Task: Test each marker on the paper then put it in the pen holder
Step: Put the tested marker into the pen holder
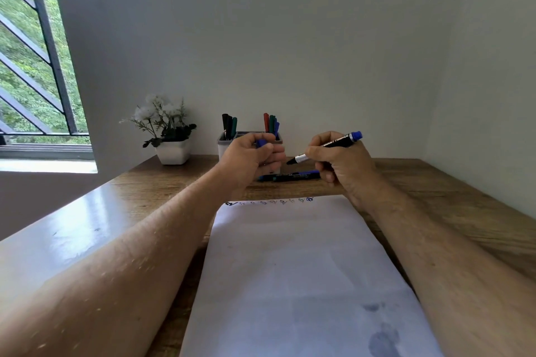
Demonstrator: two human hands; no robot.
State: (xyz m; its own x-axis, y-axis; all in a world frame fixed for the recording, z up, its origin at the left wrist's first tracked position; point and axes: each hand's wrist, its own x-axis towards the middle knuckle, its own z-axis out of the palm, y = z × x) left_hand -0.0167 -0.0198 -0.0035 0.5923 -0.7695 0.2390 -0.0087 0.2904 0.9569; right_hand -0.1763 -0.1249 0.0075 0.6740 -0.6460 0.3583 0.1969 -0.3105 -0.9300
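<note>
While the right hand [338, 161] pinches the uncapped blue marker [326, 147] above the desk [435, 197], the left hand [251, 158] curls round its blue cap [261, 142]. The bare tip points at the left fingers [277, 153], so recapping carelessly could ink them. The paper [290, 255] lies below, the pen holder [224, 148] behind.

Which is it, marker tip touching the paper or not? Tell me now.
Apart. The head view shows the marker held in the right hand, its tip pointing at the left hand, with bare wooden table visible between it and the paper.

Single head view, looking forward and slightly down along desk [435, 182], facing wall.
</note>
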